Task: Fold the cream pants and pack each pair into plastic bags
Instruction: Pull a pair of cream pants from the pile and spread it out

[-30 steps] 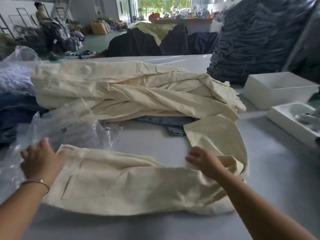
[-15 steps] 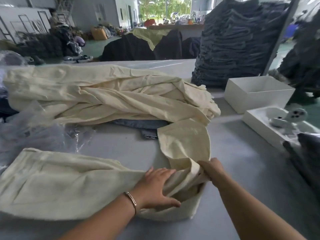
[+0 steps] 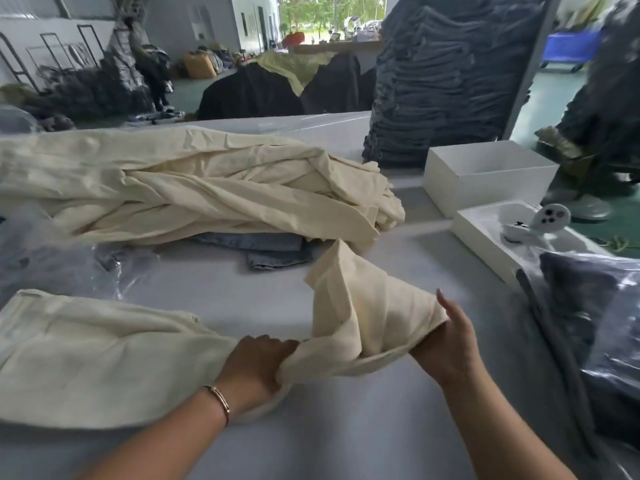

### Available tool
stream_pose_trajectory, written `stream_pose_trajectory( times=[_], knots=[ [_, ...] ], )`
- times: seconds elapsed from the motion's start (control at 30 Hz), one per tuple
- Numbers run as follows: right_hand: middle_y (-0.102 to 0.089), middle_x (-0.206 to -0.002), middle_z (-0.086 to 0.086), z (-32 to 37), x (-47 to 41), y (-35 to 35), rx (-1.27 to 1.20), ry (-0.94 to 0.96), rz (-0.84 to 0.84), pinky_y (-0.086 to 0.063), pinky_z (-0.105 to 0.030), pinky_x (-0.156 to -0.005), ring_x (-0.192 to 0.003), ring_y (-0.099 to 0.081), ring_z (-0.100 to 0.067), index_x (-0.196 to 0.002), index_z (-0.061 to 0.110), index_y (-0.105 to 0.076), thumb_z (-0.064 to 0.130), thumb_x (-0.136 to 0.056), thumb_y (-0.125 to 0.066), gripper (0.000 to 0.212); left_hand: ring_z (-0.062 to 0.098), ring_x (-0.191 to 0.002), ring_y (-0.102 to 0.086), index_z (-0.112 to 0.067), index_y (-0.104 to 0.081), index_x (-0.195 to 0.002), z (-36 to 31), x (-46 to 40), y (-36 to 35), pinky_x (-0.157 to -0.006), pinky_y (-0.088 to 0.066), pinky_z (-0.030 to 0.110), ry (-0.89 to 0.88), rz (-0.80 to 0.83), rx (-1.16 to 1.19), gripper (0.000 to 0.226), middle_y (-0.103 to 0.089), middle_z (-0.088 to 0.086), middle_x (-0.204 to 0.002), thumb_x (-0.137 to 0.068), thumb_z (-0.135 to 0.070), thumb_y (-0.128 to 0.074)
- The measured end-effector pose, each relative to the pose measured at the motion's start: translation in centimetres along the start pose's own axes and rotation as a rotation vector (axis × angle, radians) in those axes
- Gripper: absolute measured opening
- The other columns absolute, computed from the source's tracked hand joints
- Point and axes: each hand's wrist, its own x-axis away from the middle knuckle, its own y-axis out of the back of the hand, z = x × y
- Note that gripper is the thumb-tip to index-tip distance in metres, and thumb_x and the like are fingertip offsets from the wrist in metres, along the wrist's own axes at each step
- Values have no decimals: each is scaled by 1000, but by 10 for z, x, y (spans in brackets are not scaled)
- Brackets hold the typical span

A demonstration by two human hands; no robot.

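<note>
over at the far left, crumpled clear plastic bags (image 3: 52, 268) lie on the grey table (image 3: 346, 427), just behind the waist end of the cream pants (image 3: 104, 355) being folded. that pair lies flat across the near left of the table, its top at the left edge of view and its legs running right. the left hand (image 3: 256, 365), with a thin bracelet (image 3: 219, 403) on the wrist, presses down on the legs with its fingers curled, bunching the cloth in its grasp. from there the fabric twists into a rope and rises to the right hand (image 3: 446, 344), which holds the leg ends from beneath: thumb and palm clamp the cloth while the other fingers stand nearly straight behind it. the lifted end peaks above the table between the two hands.

behind, a heap of more cream pants (image 3: 194, 188) sprawls across the middle of the table, with a folded piece of blue denim (image 3: 273, 249) poking out from under its near edge. further right, a tall stack of dark folded garments (image 3: 446, 81) stands at the back of the table. next to it sits an open white box (image 3: 485, 176), and nearer, a white tray (image 3: 491, 233) holding a small white device (image 3: 550, 216) with dark spots. at the far right, dark clothing in a clear bag (image 3: 595, 323) lies beside the tray.
</note>
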Motion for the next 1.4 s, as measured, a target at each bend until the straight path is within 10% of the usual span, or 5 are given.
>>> stream_pose_trajectory(
  times=[0.4,0.67,0.97,1.17,1.4],
  knots=[
    [-68,-100,-10,71,31,17,-62,452,-139,-56,-34,-84,-90,-66,-24,-107,10,-63,-8,-74,-48,41,18,-109,-52,-45,-53,-111,12,0,20,-86,-38,33,178,161,216,65,-57,-13,-110,-56,-78,-64],
    [-50,-127,-31,36,48,73,1105,268,-1033,-42,-46,-95,-113,-49,-44,-130,-4,-41,-3,-80,-60,54,17,-126,-42,-29,-32,-141,43,30,7,-98,-43,33,378,160,21,75,-39,-6,-137,-73,-44,-58],
    [-13,-159,11,-46,13,-25,2015,434,168,-21,-34,-115,-145,-12,-14,-150,38,-20,60,-71,-70,96,29,-86,-62,-25,-64,-82,69,47,24,-64,-47,33,599,-172,244,10,-67,-2,-85,-78,-18,-58],
    [-41,-147,4,-74,-39,-44,2283,16,253,-11,-45,-115,-139,-30,-16,-149,32,-24,63,-66,-71,99,30,-92,-62,-32,-58,-83,96,66,29,-62,-38,30,598,-82,307,16,-69,2,-94,-91,-20,-51],
    [-65,-100,3,-7,-73,-123,2460,593,131,-31,-36,-87,-101,-59,-23,-92,31,-50,48,-61,-74,43,30,-80,-63,-27,-42,-89,131,65,70,-56,-39,33,422,-89,63,44,-65,0,-85,-71,-59,-66]
  ],
)
